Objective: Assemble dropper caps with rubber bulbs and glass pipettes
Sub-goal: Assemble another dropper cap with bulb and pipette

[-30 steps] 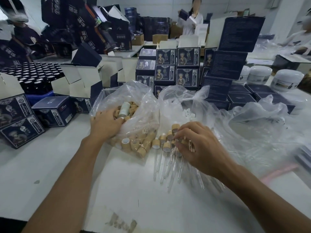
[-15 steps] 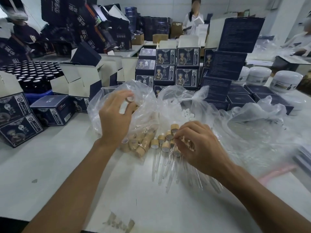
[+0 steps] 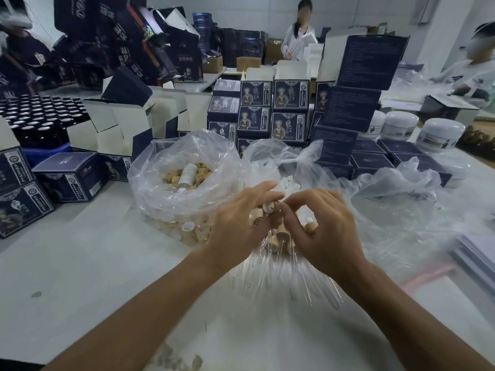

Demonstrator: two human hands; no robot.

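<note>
White worktable, pale wall, perhaps a pillar.

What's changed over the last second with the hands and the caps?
The left hand left the bag of caps, carrying a cap right to meet the right hand above the finished droppers. The right hand rose slightly, gripping another cap. Bags, droppers and boxes stayed put.

Your two hands cover the piece between them; the clear glass pipettes under your wrists blur together.

2 bare forearms, no sleeves in view; left hand, right hand ungloved.
</note>
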